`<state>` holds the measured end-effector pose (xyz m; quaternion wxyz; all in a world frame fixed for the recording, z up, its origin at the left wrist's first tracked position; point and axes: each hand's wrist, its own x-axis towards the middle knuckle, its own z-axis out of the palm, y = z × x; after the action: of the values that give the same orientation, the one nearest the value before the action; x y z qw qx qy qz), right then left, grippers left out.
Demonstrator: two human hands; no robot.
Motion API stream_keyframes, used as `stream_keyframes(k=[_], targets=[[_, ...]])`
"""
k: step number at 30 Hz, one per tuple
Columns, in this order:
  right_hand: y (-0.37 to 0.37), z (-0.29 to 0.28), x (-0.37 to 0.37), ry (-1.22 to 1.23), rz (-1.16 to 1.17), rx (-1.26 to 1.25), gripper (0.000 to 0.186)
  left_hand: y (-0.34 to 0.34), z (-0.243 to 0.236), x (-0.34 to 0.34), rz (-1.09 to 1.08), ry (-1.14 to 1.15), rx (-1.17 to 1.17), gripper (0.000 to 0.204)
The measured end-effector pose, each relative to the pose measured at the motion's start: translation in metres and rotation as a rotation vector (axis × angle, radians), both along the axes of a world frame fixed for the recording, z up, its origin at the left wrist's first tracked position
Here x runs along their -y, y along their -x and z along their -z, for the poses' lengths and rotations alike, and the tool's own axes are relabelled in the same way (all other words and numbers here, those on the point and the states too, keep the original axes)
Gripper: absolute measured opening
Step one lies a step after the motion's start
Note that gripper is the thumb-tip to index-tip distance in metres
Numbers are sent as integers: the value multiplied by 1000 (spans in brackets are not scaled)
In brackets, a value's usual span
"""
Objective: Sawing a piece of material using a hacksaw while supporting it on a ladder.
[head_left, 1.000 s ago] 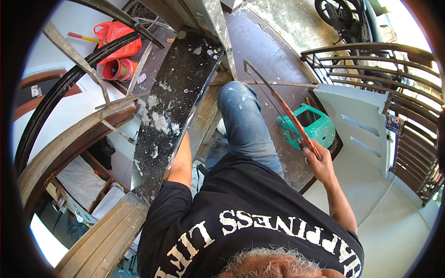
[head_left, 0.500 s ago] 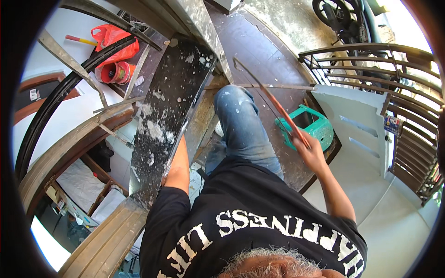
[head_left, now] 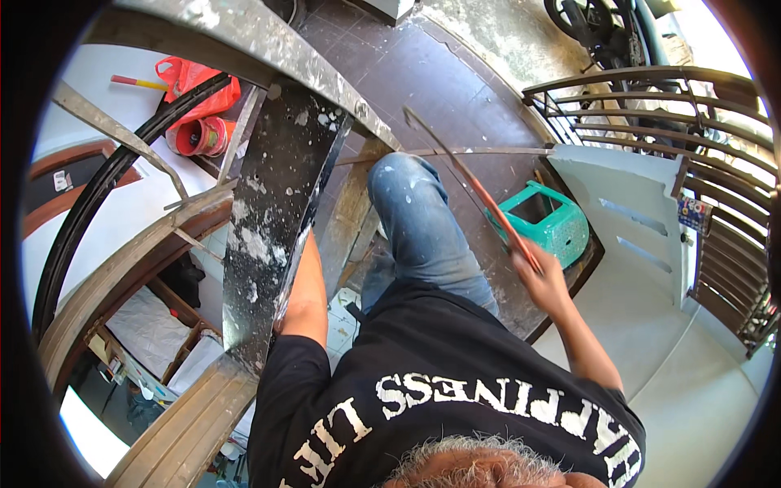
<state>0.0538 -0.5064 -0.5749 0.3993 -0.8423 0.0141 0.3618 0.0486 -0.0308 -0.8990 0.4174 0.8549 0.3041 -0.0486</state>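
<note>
In my right hand (head_left: 538,275) is a hacksaw (head_left: 470,179) with an orange-red frame, its fingers closed round the near end. The saw points forward and left, raised over the floor. My left forearm (head_left: 306,286) reaches under a black, paint-spattered board (head_left: 264,187), and the hand itself is hidden behind it. At its far end the board meets a long weathered wooden beam (head_left: 285,50) splashed with white. My bent knee (head_left: 407,191) in blue jeans is between the board and the saw.
A green plastic stool (head_left: 565,236) stands to the right. Beyond it are a low pale wall (head_left: 622,187) and a slatted railing (head_left: 651,114). Left of the board lie a red plastic bag (head_left: 195,85), an orange-red bucket (head_left: 203,137) and curved frame pieces (head_left: 98,183).
The board and the long beam have shifted left, and the beam now crosses the far left more slantwise. The hacksaw and my right hand have dropped slightly nearer to me.
</note>
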Motion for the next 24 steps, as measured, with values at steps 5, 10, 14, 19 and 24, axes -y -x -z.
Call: stream_keyframes(k=[5,10,14,19,24], targets=[[-33,47,-27,-78,-80,208,33,1,4,-2,-13,-41,-22,36],[-80,122,-93,-152,54,254,28,-6,-12,9,-9,-73,-30,36],[-17,56,-16,-94,7,114,34,-2,-2,6,-50,-108,-48,37],[5,0,7,5,14,13,35,10,7,0,-71,-161,-86,37],[-78,138,-103,-227,76,414,35,-6,-12,11,-49,-196,-77,38]])
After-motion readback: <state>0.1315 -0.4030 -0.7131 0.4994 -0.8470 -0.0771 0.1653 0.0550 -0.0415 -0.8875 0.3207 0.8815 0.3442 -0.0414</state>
